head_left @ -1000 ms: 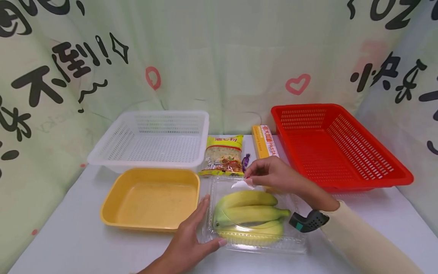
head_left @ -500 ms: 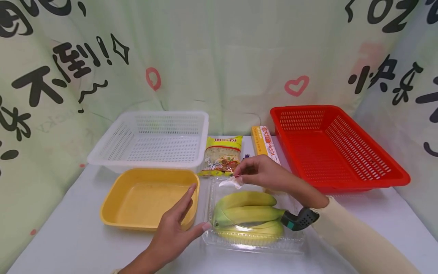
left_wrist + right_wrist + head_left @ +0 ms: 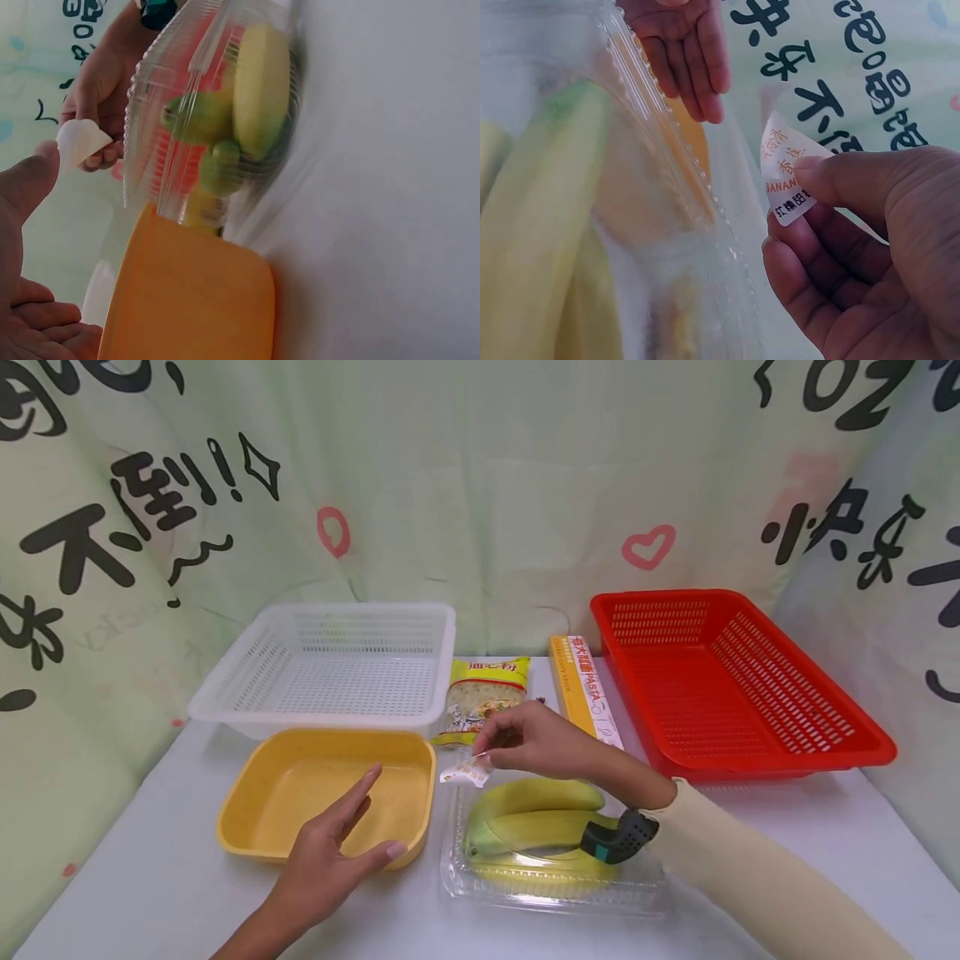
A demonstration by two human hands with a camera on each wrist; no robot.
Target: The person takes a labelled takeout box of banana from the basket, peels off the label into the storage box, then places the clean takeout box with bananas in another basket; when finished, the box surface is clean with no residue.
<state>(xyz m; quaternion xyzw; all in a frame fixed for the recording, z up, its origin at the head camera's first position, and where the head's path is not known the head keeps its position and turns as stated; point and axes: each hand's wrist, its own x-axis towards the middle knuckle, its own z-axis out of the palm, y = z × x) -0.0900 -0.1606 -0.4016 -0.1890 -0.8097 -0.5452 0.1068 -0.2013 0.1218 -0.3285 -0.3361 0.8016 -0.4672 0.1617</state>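
Observation:
Pinched between the thumb and fingers of my right hand is a white sticker label, printed in the right wrist view with red and black characters and "BANAN". It hangs above the far left corner of a clear plastic clamshell box. Inside the closed box lie several yellow-green bananas. My left hand, fingers extended and thumb apart, holds nothing. It hovers over the near side of a yellow plastic tub. In the left wrist view the label's pale back shows, partly behind the left thumb.
Behind the tub stands a white perforated basket. A red basket stands at the right. Between them are a yellow noodle bag and a long orange-and-white pasta box. A small purple item is mostly hidden behind the right hand.
My right hand has carried the label leftward, from above the box's far edge to its far left corner. My left hand has left the box's side and moved left to the tub.

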